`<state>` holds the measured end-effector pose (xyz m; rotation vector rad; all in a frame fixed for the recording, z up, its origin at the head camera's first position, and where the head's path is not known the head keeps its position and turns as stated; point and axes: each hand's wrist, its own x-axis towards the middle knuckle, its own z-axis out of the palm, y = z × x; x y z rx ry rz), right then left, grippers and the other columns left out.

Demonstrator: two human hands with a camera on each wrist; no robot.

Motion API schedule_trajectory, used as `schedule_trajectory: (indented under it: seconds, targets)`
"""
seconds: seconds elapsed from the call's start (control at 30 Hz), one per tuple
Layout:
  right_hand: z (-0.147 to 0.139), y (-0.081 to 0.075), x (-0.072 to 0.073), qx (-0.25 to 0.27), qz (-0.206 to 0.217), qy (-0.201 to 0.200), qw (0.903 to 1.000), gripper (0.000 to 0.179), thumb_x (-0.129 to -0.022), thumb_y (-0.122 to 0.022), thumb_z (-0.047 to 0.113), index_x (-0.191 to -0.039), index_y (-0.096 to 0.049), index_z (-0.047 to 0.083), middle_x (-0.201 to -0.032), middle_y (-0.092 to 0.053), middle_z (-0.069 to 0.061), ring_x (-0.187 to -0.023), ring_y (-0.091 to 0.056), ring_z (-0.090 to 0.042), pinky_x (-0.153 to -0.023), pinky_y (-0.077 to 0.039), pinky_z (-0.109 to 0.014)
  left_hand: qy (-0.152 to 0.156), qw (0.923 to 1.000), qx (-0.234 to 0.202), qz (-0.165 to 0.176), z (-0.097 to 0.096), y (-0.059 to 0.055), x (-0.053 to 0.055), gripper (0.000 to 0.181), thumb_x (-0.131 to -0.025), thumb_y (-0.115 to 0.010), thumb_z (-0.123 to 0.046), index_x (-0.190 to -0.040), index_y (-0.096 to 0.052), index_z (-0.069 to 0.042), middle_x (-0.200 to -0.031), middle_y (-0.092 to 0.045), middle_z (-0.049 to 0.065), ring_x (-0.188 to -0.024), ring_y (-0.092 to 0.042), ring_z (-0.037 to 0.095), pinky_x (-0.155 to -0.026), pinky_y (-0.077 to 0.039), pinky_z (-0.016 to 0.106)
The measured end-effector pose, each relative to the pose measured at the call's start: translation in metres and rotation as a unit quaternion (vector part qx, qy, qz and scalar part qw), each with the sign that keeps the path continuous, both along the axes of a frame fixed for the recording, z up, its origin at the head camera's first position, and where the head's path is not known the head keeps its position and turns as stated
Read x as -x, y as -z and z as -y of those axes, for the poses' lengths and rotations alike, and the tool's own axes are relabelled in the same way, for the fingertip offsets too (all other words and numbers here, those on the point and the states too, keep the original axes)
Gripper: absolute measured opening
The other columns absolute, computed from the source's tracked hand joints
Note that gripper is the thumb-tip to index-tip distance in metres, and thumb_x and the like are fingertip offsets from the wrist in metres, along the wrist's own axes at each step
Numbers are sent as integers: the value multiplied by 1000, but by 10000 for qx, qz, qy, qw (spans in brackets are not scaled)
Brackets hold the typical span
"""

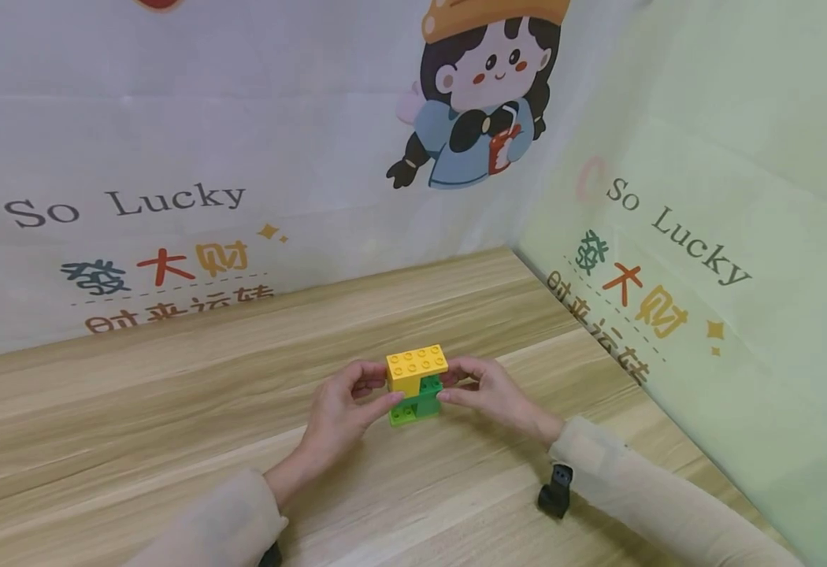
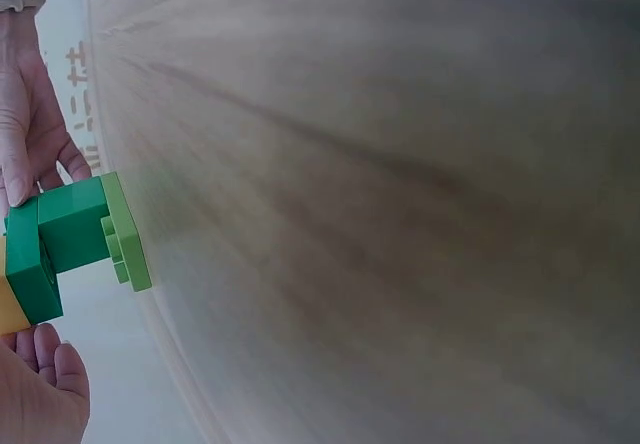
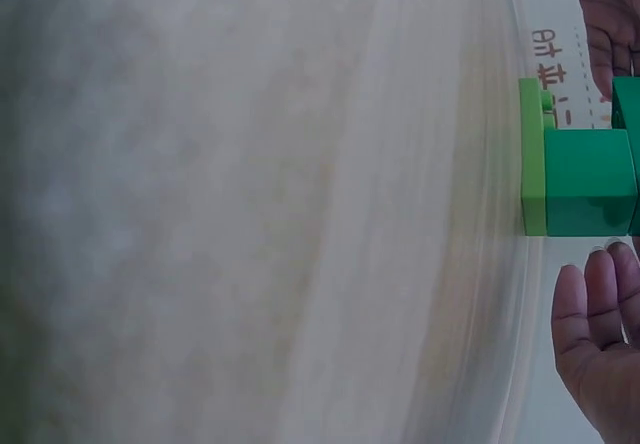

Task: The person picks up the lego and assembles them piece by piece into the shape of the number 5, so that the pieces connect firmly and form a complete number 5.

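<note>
A small stack of toy building bricks stands on the table between my two hands. On top lies a yellow studded brick (image 1: 417, 361), above a smaller yellow brick (image 1: 405, 384) at the left. Below come a green brick (image 2: 34, 269), a smaller green brick (image 3: 588, 184) and, at the bottom, a light green plate (image 2: 125, 232) with studs showing on one side. My left hand (image 1: 339, 405) grips the stack's left side, thumb in front at the yellow and green bricks. At the right, my right hand (image 1: 491, 390) holds the green part, thumb in front; its other fingertips are partly hidden behind.
The wood-grain table (image 1: 172, 441) runs back to a printed cloth backdrop (image 1: 328, 142), with a second cloth wall (image 1: 761, 197) along the right. A black wrist device (image 1: 555, 492) hangs under the right sleeve.
</note>
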<state>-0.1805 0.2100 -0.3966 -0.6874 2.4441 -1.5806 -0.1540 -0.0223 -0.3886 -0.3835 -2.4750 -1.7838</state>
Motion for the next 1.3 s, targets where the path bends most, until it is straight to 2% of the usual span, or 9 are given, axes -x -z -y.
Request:
schedule_trajectory:
  seconds: [0.23, 0.4, 0.63, 0.9, 1.07, 1.3]
  targets:
    - [0, -3, -1, -62, -97, 9, 9999, 31, -84, -67, 4, -112, -61, -5, -99, -64, -19, -88, -58, -15, -78, -54, -23, -15, 9999, 112, -117, -1, -2, 2, 32, -76, -77, -9, -103, -63, -2, -103, -67, 10, -94, -64, 23, -87, -53, 38]
    - [0, -4, 0, -327, -244, 53, 9992, 28, -85, -67, 9, -110, -62, -3, -96, -64, -13, -87, -58, -15, -77, -54, -23, -15, 9998, 172, -128, -1, -3, 5, 32, -77, -77, -9, -104, -63, -1, -101, -68, 10, -94, -64, 22, -85, -54, 34]
    - [3, -5, 5, -503, -239, 129, 9984, 35, -88, -65, 14, -117, -59, -5, -101, -65, -13, -90, -57, -16, -80, -52, -24, 3, 9998, 10, 186, 0, -5, 12, 31, -79, -75, -9, -105, -62, 0, -100, -67, 12, -91, -64, 21, -80, -54, 24]
    - [6, -6, 11, -464, -229, 142, 9986, 34, -89, -63, 10, -118, -58, -8, -102, -65, -16, -88, -57, -14, -80, -51, -21, -11, 9986, -8, 529, 2, -7, 22, 34, -81, -73, -12, -110, -62, 2, -102, -67, 13, -92, -64, 21, -78, -55, 23]
    - [8, -7, 13, -409, -2, 160, 9990, 34, -90, -62, 10, -118, -57, -9, -99, -64, -16, -85, -55, -13, -75, -51, -19, -47, 9978, -51, 665, 3, -7, 27, 34, -82, -73, -13, -110, -62, 2, -104, -67, 14, -92, -64, 22, -79, -55, 26]
    - [9, -8, 17, -291, 435, 124, 9986, 34, -92, -59, 9, -120, -55, -9, -97, -61, -15, -82, -54, -13, -70, -55, -25, -108, 9966, 122, 807, 3, -7, 35, 33, -83, -72, -17, -109, -62, 1, -105, -67, 14, -91, -63, 21, -79, -55, 27]
